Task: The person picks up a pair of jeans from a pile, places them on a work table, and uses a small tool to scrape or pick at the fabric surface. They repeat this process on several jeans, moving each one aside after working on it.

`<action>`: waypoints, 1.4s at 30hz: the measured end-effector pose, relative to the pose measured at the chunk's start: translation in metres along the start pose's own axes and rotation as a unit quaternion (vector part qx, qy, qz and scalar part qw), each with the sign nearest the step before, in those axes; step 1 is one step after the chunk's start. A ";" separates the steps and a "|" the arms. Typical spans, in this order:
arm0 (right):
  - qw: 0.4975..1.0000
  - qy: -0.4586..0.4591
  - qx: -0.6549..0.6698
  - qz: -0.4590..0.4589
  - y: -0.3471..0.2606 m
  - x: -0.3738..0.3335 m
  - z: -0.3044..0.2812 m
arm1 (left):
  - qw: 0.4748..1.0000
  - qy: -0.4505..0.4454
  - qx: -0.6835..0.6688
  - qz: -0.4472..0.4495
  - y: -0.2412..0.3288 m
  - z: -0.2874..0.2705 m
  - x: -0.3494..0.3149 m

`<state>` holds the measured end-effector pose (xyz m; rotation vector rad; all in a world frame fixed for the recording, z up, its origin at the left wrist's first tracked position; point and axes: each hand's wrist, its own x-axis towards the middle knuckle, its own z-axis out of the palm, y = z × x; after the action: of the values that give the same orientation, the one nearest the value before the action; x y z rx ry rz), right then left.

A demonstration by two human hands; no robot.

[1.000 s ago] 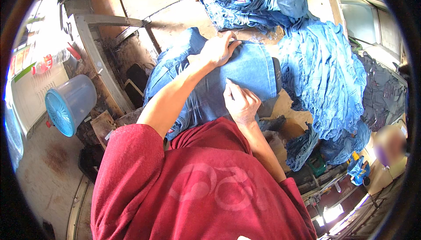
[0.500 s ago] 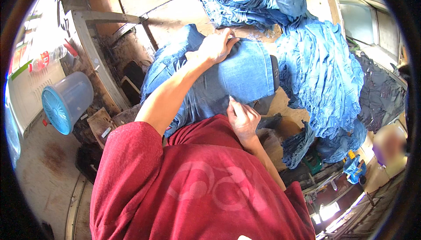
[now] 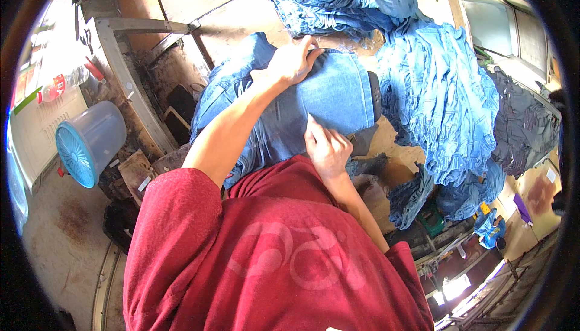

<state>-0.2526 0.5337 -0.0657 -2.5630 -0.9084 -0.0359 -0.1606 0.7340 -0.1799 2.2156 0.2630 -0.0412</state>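
A blue jeans leg (image 3: pixel 335 92) lies spread in front of me over a dark board (image 3: pixel 375 96), whose end pokes out past the hem. The rest of the jeans (image 3: pixel 217 98) bunches up to the left. At the far edge of the leg my left hand (image 3: pixel 293 64) is closed, pinching the denim between thumb and fingers. My right hand (image 3: pixel 327 148) rests at the near side of the leg, fingers closed in a pinch with the tip on the cloth. Whatever it holds is too small to make out.
A heap of blue jeans (image 3: pixel 356 1) lies beyond, and ruffled denim (image 3: pixel 441 101) hangs to the right beside dark garments (image 3: pixel 524 122). On the left stand a wooden frame (image 3: pixel 115 71) and a clear tub with a blue lid (image 3: pixel 75 152). A blue bag (image 3: pixel 489 228) lies lower right.
My right hand has moved a little left and farther up onto the denim. My left hand keeps its hold at the far edge. The whole view has shifted slightly.
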 end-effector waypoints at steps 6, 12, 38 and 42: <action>0.996 0.029 0.074 0.047 -0.001 -0.007 -0.003 | 1.000 0.024 0.003 0.011 -0.005 0.005 0.002; 0.999 0.024 0.046 0.018 0.007 0.011 0.010 | 1.000 0.005 0.016 -0.007 -0.002 0.003 0.001; 0.995 0.047 0.079 0.036 0.006 0.002 -0.005 | 1.000 -0.002 -0.001 -0.005 0.001 0.000 0.002; 0.998 0.028 0.043 0.022 0.011 0.006 0.001 | 1.000 0.009 0.009 0.005 0.001 0.000 0.001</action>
<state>-0.2415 0.5306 -0.0700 -2.4879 -0.8144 -0.0539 -0.1593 0.7333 -0.1793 2.2354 0.2611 -0.0184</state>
